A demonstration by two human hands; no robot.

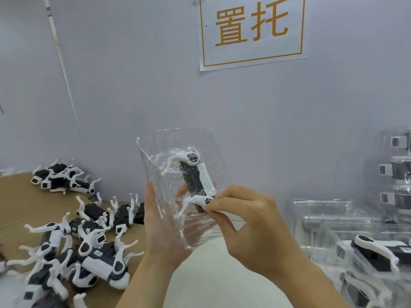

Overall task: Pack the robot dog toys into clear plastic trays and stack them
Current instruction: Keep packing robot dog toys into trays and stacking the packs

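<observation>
Head view: left hand [164,221] cradles a clear plastic tray [178,165] from below, fingers curled round its underside, thumb up along the tray's left edge. Tray is held tilted in the air, above the surface [211,274]. One robot dog toy [195,181] sits in the tray's moulded pocket. Right hand [251,221] is at the tray's lower right, thumb and forefinger pinching the toy's rear leg.

Step in hand, by judgement: seating the toy, legs being tucked into the pocket. Next move likely needs the leg pressed fully home so nothing stands proud, then the tray carried to the stack right of the held tray.

Counts:
- Trays in hand: one, one toy in it.
- Loose toys [73,236] left of the held tray, on cardboard [20,207]: roughly a dozen, tangled, exact number unclear.
- Packed stack [395,172] far right of the held tray: at least three levels visible, edge cropped.
- Nearer filled trays [378,252] lower right: one toy plainly seen; clear layers overlap, count uncertain.
- Wall sign [251,30] above the tray: one.
</observation>
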